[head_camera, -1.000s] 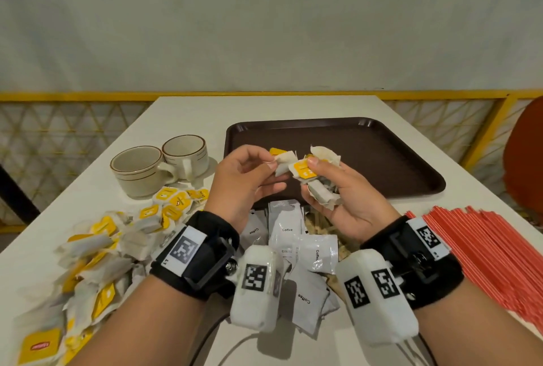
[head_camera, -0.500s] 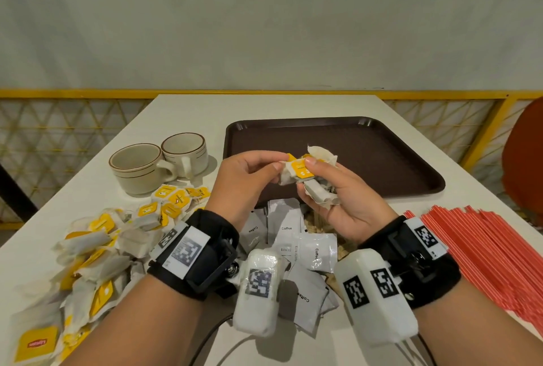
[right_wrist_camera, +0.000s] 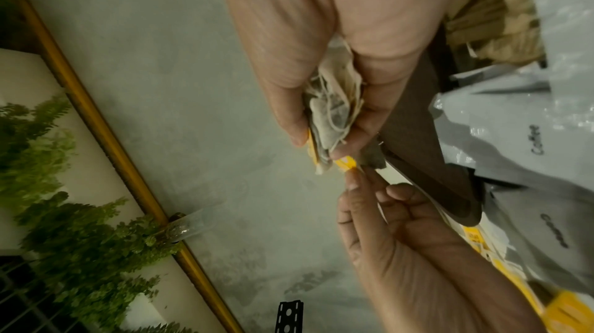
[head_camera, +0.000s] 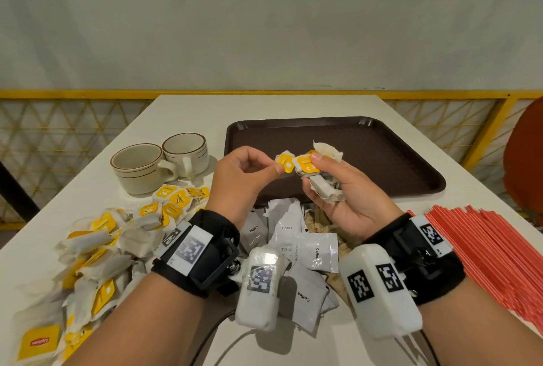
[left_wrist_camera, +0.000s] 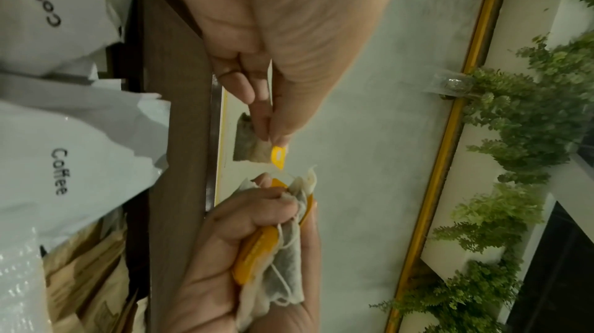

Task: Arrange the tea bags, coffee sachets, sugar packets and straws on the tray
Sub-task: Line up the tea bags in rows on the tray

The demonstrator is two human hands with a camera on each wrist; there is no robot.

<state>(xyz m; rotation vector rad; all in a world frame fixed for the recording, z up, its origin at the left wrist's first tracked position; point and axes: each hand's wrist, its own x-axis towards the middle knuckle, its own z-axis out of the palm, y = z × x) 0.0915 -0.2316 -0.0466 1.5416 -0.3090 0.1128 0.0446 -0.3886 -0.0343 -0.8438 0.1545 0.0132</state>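
tea bags (head_camera: 321, 186) bunched in right hand (head_camera: 349, 204); left hand (head_camera: 244, 177) pinches yellow tag (head_camera: 285, 162)

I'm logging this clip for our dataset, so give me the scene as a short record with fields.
left hand: pinches a yellow tea bag tag
right hand: grips a bunch of tea bags
tray: brown, nothing on it yet
loose tea bags: heaped on the table, left
coffee sachets: piled below the hands
straws: red, laid on the right
cups: two, left of the tray

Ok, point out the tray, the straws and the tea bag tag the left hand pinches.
tray (head_camera: 411, 157), head view, bare floor.
straws (head_camera: 499, 248), head view, mid-pile.
tea bag tag (head_camera: 286, 162), head view, yellow face.
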